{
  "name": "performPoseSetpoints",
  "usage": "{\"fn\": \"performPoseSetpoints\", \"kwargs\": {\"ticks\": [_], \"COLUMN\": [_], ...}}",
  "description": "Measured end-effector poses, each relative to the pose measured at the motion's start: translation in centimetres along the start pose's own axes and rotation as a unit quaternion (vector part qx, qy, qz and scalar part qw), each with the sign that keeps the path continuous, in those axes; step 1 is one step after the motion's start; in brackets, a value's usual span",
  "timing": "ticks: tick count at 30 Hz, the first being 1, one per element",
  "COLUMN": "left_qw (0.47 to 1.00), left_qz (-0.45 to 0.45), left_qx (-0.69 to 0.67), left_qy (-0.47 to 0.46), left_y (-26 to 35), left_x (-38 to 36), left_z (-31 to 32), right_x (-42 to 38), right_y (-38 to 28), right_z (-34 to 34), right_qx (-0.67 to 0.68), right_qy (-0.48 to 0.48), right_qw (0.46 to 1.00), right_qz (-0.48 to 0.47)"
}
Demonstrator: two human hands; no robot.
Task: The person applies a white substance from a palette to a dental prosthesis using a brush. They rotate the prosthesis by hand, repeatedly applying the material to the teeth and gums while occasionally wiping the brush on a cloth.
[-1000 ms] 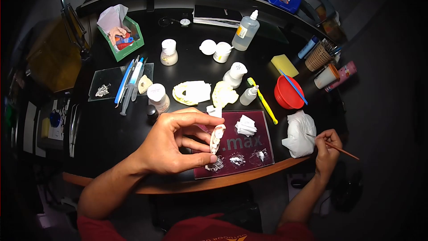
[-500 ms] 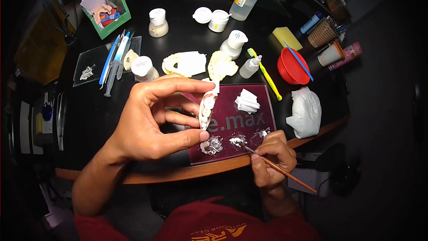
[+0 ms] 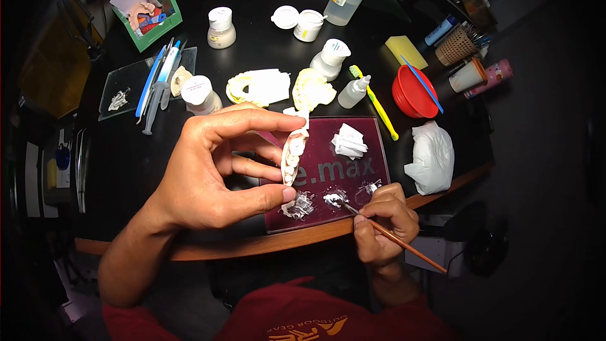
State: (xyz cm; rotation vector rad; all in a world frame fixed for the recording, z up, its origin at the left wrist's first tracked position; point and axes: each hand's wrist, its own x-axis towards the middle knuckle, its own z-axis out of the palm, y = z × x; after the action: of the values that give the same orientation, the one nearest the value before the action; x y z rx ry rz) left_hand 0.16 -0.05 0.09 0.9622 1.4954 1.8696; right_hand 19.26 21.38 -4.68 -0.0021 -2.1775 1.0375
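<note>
Between the thumb and fingers of my left hand is a narrow dental model with several pale teeth, held up over the left part of the dark red slab. My right hand pinches a thin brown brush near the slab's front right corner. The brush tip touches the middle heap of white paste. Another smeared heap lies below the model, and a smaller one is partly behind my right fingers. Folded white tissue rests on the slab.
Behind the slab are yellowish models, a dropper bottle, white-lidded jars and a yellow toothbrush. To the right stand a red bowl and crumpled white tissue. Blue-handled tools and a green box are at left.
The view has shifted slightly. Both hands keep nearly the same pose, and the brush tip remains at the middle heap of paste.
</note>
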Motion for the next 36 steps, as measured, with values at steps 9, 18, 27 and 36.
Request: {"fn": "performPoseSetpoints", "kwargs": {"ticks": [9, 18, 27, 36], "left_qw": [1.0, 0.999, 0.998, 0.998], "left_qz": [-0.005, -0.025, -0.044, -0.035], "left_qx": [-0.002, -0.015, -0.022, -0.024], "left_qy": [-0.004, -0.031, -0.046, -0.055], "left_y": [-0.1, 0.3, 0.5, 0.4], "left_x": [0.0, -0.1, -0.2, -0.2], "left_z": [0.0, 0.1, 0.0, 0.0], "right_x": [0.1, 2.3, 6.9, 6.6], "right_y": [-0.1, -1.1, -1.7, -1.3], "right_z": [0.2, 0.0, 3.0, 5.0], "right_qx": [-0.007, 0.102, 0.279, 0.351], "right_qy": [0.001, -0.006, -0.016, -0.009], "right_qw": [1.0, 0.995, 0.958, 0.935], "right_qz": [-0.005, -0.021, -0.064, -0.052]}}
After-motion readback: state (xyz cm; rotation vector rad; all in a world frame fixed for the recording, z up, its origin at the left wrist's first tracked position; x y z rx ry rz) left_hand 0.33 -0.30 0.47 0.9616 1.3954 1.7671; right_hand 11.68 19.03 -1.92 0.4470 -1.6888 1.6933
